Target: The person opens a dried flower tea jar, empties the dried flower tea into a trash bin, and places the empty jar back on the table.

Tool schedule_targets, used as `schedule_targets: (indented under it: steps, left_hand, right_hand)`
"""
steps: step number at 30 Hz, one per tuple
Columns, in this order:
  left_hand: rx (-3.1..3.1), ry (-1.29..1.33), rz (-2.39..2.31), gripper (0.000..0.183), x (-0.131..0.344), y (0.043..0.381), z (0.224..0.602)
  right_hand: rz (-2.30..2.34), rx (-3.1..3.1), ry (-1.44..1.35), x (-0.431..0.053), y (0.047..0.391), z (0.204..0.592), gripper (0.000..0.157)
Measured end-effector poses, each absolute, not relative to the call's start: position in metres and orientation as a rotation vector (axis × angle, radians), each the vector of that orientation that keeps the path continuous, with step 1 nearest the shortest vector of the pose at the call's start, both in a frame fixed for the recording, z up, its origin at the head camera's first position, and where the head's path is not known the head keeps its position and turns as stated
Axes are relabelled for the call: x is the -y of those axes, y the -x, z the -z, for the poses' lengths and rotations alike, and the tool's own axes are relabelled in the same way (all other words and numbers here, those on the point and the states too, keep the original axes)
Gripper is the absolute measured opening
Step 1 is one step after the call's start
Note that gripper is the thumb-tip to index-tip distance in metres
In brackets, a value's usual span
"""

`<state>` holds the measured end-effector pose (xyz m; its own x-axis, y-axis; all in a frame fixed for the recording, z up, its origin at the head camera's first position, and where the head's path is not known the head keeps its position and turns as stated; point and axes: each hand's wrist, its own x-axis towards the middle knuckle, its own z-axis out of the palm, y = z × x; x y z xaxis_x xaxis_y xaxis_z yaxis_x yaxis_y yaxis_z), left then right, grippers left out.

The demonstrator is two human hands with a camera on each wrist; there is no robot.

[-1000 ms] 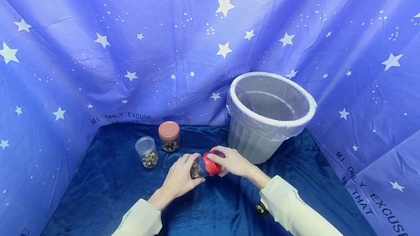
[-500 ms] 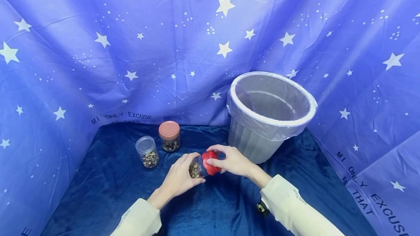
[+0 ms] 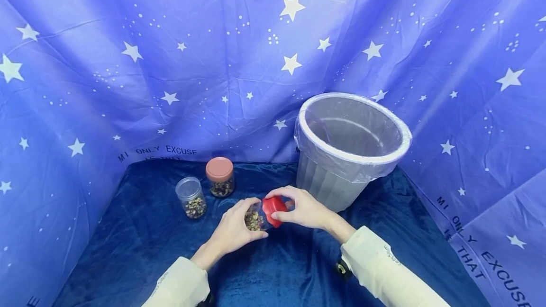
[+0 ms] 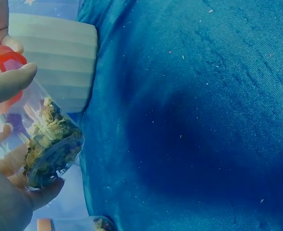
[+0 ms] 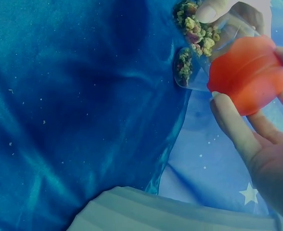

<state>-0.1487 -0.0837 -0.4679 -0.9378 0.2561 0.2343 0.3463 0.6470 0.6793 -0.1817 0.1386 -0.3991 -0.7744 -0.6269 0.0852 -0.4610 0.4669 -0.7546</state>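
My left hand (image 3: 232, 227) grips a small clear jar (image 3: 254, 221) just above the cloth, thumb and fingers around its sides. The jar is tilted, its lid end toward the right. Dried flower buds (image 4: 52, 137) in pale yellow, green and pink lie toward its base. On its mouth sits a red lid (image 5: 250, 72) with a wavy edge, which my right hand (image 3: 306, 210) holds by the rim between thumb and fingers. Left of the hands stand a jar with a pinkish-brown lid (image 3: 219, 169) and a clear-topped jar (image 3: 190, 198), both with dried bits inside.
A large grey bin (image 3: 332, 179) with a clear plastic liner stands behind my right hand, close to it. Dark blue velvety cloth (image 3: 145, 250) covers the table. A blue-purple curtain with stars (image 3: 230, 70) encloses the back and sides.
The right hand has turned around the red lid, its thumb moving lower and its fingers rising over the top edge. The left hand stays on the jar, nearly still.
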Motion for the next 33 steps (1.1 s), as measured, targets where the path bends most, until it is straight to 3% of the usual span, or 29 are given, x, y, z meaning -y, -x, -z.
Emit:
schedule_targets:
  steps: [33]
  left_hand:
    - [2.760, 0.545, 1.282, 0.074, 0.083, 0.149, 0.465]
  right_hand:
    - [1.270, -2.383, 1.071, -0.151, 0.187, 0.394, 0.040]
